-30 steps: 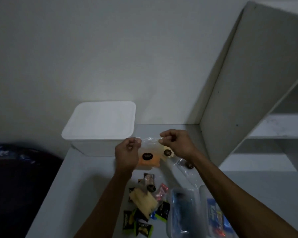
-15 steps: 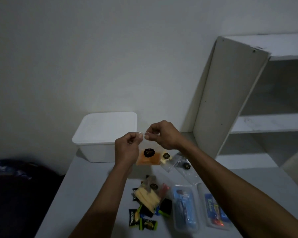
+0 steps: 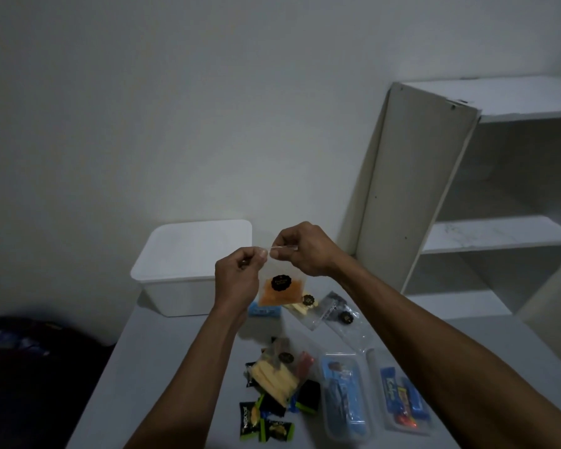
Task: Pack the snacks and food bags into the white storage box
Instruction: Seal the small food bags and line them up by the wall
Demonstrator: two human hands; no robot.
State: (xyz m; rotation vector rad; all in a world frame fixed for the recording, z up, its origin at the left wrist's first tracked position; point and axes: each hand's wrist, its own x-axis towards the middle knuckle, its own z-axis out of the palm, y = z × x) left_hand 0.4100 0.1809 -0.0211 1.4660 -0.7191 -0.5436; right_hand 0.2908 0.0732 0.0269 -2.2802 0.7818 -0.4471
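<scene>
Both hands hold up a clear zip bag of orange food [image 3: 279,290] with a black round sticker, above the table. My left hand [image 3: 237,277] pinches its top edge on the left, my right hand [image 3: 305,249] pinches the top edge on the right. The white storage box [image 3: 188,286], lid on, stands at the back left of the table, just left of my left hand. More snacks lie on the table: a bag of yellow sticks [image 3: 274,379], small black-and-green packets [image 3: 263,422], two clear bags with blue packs [image 3: 342,395].
A grey table [image 3: 162,367] carries everything. Two clear bags [image 3: 337,314] with black stickers lie behind the held bag. A white shelf unit [image 3: 467,202] stands at the right. A dark object [image 3: 20,367] sits left of the table.
The view has tilted up and both hands have lifted the orange bag slightly. My fingertips have come closer together along its top edge.
</scene>
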